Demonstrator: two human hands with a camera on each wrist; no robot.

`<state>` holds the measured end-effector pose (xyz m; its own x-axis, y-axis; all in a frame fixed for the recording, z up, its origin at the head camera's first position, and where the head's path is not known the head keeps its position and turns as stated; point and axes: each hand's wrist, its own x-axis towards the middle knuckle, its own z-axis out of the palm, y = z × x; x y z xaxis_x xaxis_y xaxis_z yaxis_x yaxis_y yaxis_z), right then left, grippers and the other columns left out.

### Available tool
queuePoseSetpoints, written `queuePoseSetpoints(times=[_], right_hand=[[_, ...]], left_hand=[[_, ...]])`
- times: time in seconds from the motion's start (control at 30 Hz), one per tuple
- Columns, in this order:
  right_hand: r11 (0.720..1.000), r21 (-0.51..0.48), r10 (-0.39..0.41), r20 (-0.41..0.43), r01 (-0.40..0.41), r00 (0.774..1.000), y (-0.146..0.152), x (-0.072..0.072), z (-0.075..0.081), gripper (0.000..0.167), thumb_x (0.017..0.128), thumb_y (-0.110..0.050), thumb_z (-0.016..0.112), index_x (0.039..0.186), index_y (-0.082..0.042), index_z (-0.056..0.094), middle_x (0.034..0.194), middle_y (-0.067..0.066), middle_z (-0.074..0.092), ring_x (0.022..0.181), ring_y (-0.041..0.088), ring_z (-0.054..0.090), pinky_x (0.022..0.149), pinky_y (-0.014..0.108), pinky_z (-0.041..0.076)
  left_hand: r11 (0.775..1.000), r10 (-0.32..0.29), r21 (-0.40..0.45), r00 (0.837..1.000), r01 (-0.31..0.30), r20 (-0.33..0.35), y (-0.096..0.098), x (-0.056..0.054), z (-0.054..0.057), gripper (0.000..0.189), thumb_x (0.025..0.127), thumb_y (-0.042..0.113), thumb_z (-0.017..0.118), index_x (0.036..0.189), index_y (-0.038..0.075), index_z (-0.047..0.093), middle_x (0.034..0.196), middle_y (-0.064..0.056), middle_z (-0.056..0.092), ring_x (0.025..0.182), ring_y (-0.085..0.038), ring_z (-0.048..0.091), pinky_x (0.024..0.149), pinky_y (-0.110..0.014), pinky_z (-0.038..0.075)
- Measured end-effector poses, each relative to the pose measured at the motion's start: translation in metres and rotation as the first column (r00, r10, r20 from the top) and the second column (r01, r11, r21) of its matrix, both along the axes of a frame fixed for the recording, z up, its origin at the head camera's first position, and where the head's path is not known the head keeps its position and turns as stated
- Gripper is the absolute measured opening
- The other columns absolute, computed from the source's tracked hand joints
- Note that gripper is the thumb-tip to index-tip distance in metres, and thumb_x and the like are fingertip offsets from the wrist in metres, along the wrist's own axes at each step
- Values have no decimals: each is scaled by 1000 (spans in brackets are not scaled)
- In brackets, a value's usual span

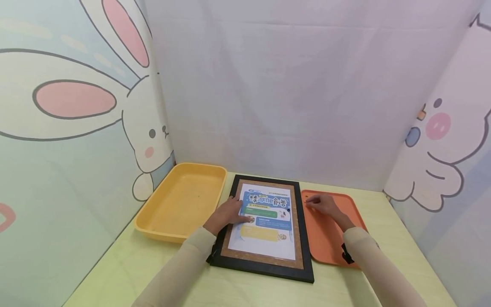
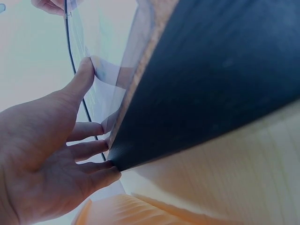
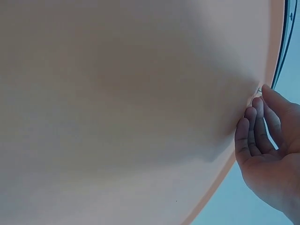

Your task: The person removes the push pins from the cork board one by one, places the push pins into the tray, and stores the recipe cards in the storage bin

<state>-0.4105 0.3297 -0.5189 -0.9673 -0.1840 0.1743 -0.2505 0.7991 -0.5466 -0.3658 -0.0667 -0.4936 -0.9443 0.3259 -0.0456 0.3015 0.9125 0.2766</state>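
Currently, Chinese-text poster (image 1: 266,222) lies on black-framed corkboard (image 1: 264,268); left hand (image 1: 229,210) spread, thumb touching poster. Right hand (image 1: 326,205) narrow, fingertips at far-left corner of orange tray (image 1: 325,238), cannot tell whether pinching anything. Yellow tray (image 1: 185,198) left of corkboard on tabletop (image 1: 245,294).

The frame (image 1: 262,269) is black, the tray (image 1: 326,236) orange.

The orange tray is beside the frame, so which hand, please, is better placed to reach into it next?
Likely the right hand: it is over the orange tray, while the left hand rests on the left side of the black frame.
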Motion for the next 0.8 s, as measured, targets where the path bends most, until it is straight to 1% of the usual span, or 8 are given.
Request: queuePoseSetpoints(times=[0.13, 0.37, 0.57, 0.8], right_hand=[[1000, -8, -5, 14, 5, 1000, -3, 1, 0, 19, 94, -12, 78, 109, 0, 79, 103, 16, 77, 86, 25, 68, 81, 42, 59], [1000, -9, 28, 0, -28, 1000, -9, 4, 3, 21, 94, -12, 78, 110, 1, 78, 105, 17, 77, 92, 29, 71, 85, 47, 60], [998, -30, 55, 5, -55, 998, -17, 11, 9, 20, 93, -11, 79, 109, 1, 78, 103, 16, 77, 88, 27, 72, 82, 45, 61], [996, -35, 78, 0, -78, 997, -25, 15, 10, 17, 93, -9, 79, 106, 1, 78, 99, 13, 77, 84, 22, 69, 78, 40, 60]], left_hand=[[1000, 2, -1, 1000, -2, 5, 0, -1, 0, 82, 86, 63, 77, 143, 7, 60, 161, -14, 44, 142, -38, 45, 111, -48, 45], [1000, 0, -17, 1000, 0, 4, 1, -1, 4, 81, 86, 62, 77, 143, 7, 60, 160, -14, 44, 140, -36, 47, 110, -47, 46], [1000, 3, -21, 1000, -3, 7, 2, 2, 8, 82, 86, 61, 78, 144, 6, 59, 159, -14, 45, 140, -37, 47, 111, -48, 45], [1000, 11, -30, 1000, -10, 14, 2, 1, 5, 85, 86, 63, 76, 146, 7, 58, 161, -13, 44, 142, -37, 46, 112, -48, 45]])
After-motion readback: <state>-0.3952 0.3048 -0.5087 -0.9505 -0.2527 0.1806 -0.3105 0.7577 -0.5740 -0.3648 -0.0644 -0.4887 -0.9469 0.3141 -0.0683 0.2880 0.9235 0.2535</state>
